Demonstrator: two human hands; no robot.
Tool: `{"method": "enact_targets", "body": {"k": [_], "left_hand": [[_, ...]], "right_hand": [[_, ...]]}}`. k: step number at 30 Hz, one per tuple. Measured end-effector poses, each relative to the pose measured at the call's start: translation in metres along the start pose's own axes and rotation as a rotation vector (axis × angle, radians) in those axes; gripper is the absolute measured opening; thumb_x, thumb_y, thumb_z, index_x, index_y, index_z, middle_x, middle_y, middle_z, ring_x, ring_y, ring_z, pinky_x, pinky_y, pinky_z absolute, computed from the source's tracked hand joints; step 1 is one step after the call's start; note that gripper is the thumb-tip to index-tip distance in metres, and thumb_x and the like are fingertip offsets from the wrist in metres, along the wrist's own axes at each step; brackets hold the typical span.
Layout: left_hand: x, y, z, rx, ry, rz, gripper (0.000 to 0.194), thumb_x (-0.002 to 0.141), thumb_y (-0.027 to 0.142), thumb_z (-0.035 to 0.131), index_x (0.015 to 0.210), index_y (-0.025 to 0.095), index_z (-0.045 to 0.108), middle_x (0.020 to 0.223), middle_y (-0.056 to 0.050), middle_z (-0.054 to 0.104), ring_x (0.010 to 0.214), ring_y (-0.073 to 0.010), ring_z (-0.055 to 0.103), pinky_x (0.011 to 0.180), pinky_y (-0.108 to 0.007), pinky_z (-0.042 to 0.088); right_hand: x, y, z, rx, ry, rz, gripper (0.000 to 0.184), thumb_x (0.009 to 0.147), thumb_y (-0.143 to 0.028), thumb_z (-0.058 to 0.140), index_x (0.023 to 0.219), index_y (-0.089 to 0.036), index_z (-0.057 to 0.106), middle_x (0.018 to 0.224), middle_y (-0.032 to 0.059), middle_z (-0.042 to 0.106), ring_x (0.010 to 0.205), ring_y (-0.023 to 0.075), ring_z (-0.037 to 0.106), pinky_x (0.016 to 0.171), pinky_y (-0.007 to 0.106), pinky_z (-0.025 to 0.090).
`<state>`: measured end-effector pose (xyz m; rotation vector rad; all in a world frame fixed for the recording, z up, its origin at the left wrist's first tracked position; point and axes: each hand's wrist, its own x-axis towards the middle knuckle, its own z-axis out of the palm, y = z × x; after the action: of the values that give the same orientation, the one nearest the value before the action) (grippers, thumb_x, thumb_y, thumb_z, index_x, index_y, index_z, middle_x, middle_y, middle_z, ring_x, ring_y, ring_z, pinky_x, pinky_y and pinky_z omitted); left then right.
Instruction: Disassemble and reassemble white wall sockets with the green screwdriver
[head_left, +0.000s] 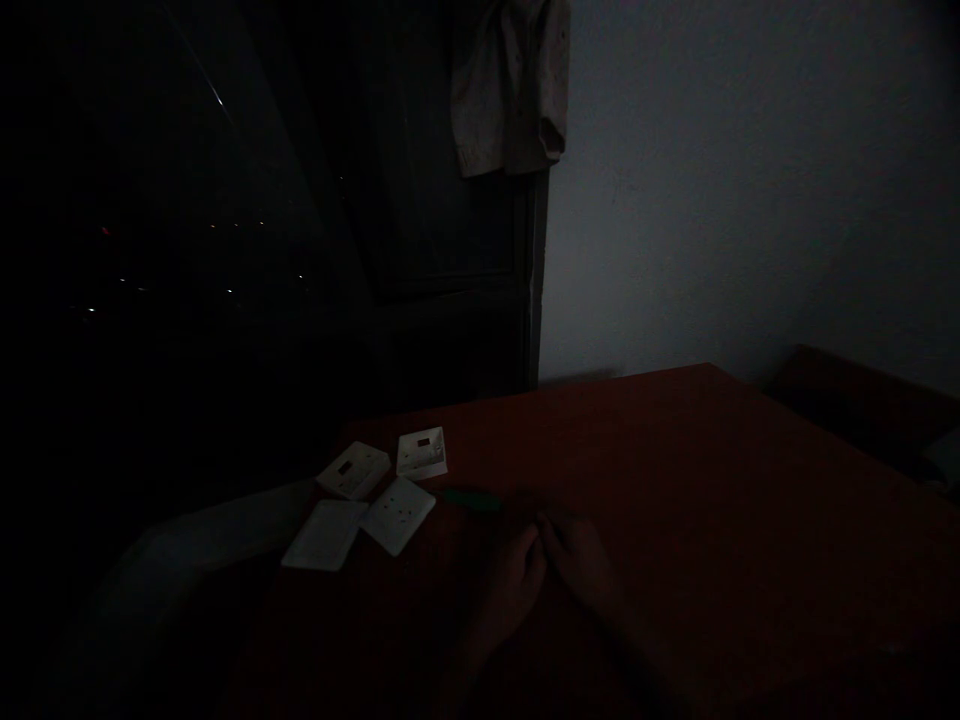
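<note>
The left hand [517, 572] and the right hand [577, 555] are close together on the red table [675, 480]. Their fingers are curled, but it is too dark to tell if they hold something. A green thing [471, 499] lies near them, beside four white plastic pieces [397, 515].
</note>
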<state>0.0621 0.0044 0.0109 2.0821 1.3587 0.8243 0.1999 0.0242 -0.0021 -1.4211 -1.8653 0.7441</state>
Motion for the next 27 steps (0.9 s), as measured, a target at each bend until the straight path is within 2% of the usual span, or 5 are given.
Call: {"method": "enact_targets", "body": {"k": [5, 10, 14, 19, 27], "left_hand": [[-0.0001, 0.0012, -0.0006, 0.017, -0.023, -0.011, 0.024, 0.090, 0.018, 0.039, 0.095, 0.021, 0.063, 0.092, -0.005, 0.069, 0.084, -0.0168, 0.064, 0.078, -0.025, 0.050], [-0.0006, 0.0025, -0.0007, 0.009, -0.051, -0.046, 0.028, 0.090, 0.018, 0.038, 0.103, 0.020, 0.062, 0.097, -0.007, 0.070, 0.088, -0.0181, 0.065, 0.081, -0.027, 0.050], [-0.0006, 0.0030, -0.0013, 0.010, -0.067, -0.053, 0.027, 0.091, 0.020, 0.037, 0.100, 0.020, 0.063, 0.096, -0.007, 0.070, 0.087, -0.0181, 0.065, 0.079, -0.027, 0.050], [-0.0016, 0.0006, -0.0003, 0.003, -0.029, -0.029, 0.029, 0.092, 0.021, 0.037, 0.106, 0.021, 0.062, 0.101, -0.007, 0.069, 0.093, -0.0184, 0.064, 0.086, -0.028, 0.048], [-0.0009, -0.0005, 0.0001, -0.010, -0.033, -0.024, 0.026, 0.091, 0.020, 0.038, 0.103, 0.022, 0.062, 0.098, -0.005, 0.069, 0.089, -0.0171, 0.064, 0.082, -0.026, 0.048]], "right_hand": [[0.0003, 0.0009, -0.0002, 0.000, 0.002, -0.002, 0.036, 0.095, -0.032, 0.033, 0.078, -0.018, 0.061, 0.076, 0.0053, 0.067, 0.068, 0.0163, 0.061, 0.063, 0.025, 0.040], [0.0006, 0.0012, -0.0005, -0.009, -0.001, -0.005, 0.036, 0.094, -0.032, 0.033, 0.075, -0.019, 0.060, 0.074, 0.0048, 0.066, 0.066, 0.0162, 0.060, 0.061, 0.024, 0.039], [0.0006, 0.0024, 0.0007, -0.016, -0.001, 0.002, 0.037, 0.095, -0.033, 0.032, 0.074, -0.019, 0.059, 0.074, 0.0054, 0.066, 0.066, 0.0165, 0.060, 0.061, 0.025, 0.039], [0.0004, 0.0028, 0.0011, -0.017, -0.003, 0.011, 0.038, 0.094, -0.034, 0.032, 0.074, -0.019, 0.060, 0.072, 0.0049, 0.066, 0.064, 0.0162, 0.060, 0.059, 0.025, 0.038], [0.0003, -0.0001, -0.0006, -0.012, -0.007, 0.012, 0.038, 0.095, -0.034, 0.032, 0.076, -0.019, 0.060, 0.075, 0.0054, 0.067, 0.066, 0.0159, 0.061, 0.060, 0.024, 0.039]]}}
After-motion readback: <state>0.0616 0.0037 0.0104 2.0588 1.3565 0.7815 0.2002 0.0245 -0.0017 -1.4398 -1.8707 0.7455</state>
